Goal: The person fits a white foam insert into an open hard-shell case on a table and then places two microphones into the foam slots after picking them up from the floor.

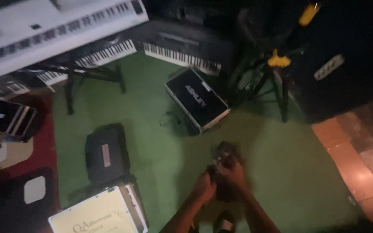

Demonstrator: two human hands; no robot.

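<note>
Both my hands meet low in the middle of the view, above a green carpet. My left hand and my right hand are closed together around a small dark object that sticks up between them. The picture is blurred, so I cannot tell what the object is. My forearms come in from the bottom edge.
Keyboards on stands fill the back: a white one and darker ones. A black box with metal edges lies ahead. A dark case and a pale-topped box sit left. A stand with yellow clamps is at right, tiles beyond.
</note>
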